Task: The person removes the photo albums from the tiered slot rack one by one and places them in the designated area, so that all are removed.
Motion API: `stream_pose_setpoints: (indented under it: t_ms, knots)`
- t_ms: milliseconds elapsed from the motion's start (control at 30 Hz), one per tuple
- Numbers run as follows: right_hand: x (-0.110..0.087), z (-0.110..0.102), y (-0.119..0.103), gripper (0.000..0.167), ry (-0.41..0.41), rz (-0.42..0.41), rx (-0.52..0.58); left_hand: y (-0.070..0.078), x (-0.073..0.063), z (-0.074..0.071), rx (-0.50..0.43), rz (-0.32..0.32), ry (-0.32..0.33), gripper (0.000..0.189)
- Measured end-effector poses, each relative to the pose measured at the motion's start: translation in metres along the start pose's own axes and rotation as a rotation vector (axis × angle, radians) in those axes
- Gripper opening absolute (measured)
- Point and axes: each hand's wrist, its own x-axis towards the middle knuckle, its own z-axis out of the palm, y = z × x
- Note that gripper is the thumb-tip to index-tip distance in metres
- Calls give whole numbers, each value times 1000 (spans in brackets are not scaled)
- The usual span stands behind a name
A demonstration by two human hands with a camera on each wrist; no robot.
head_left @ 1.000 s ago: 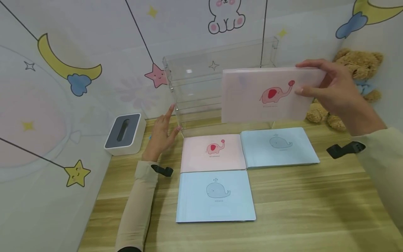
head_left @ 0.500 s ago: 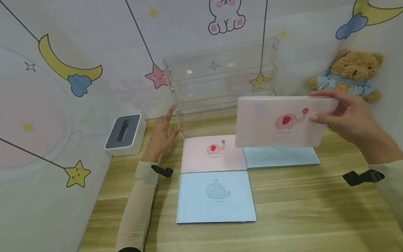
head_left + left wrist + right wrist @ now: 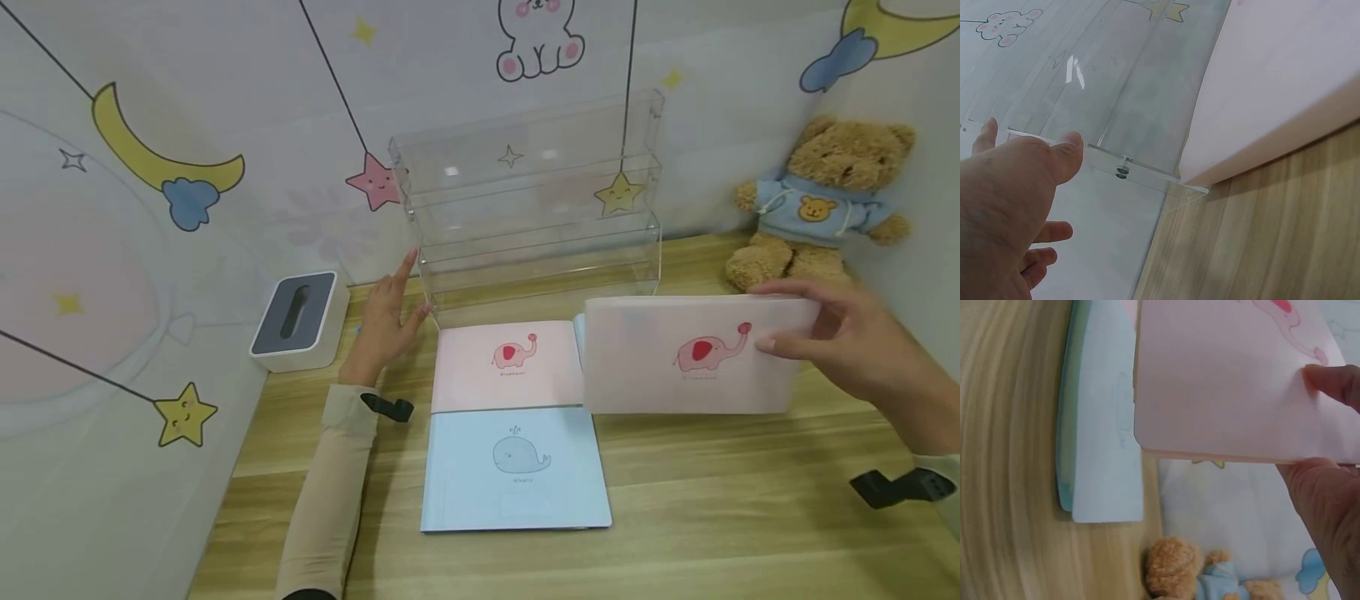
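Observation:
My right hand (image 3: 855, 337) pinches the right end of a pink elephant notebook (image 3: 637, 358), thumb on the front cover. In the head view the notebook overlaps nearly all of a blue notebook, whose pages show in the right wrist view (image 3: 1107, 469). My left hand (image 3: 382, 321) rests its fingertips at the left side of a clear acrylic rack (image 3: 540, 237); its index finger is straight. Another pink elephant notebook (image 3: 465, 367) lies in front of the rack, and a blue whale notebook (image 3: 480, 500) lies directly nearer to me.
A white tissue box with a grey top (image 3: 292, 325) stands left of the rack. At the back right sits a teddy bear in a blue shirt (image 3: 817, 200). Behind the wooden table (image 3: 675, 533) rises a wall with cartoon stars and moons (image 3: 270, 67).
My right hand has lowered the pink notebook from in front of the rack, down and slightly right, until it covers the right-hand blue notebook. The left hand has stayed put.

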Motion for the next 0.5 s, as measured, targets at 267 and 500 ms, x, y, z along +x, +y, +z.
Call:
stream_pose_setpoints:
  t_ms: [267, 500]
  knots:
    - [-23, 0, 28, 62, -112, 66, 257, 1, 0, -1, 4, -19, -13, 86]
    - [-39, 0, 45, 63, -229, 143, 255, 1, 0, -1, 0, -36, -29, 86]
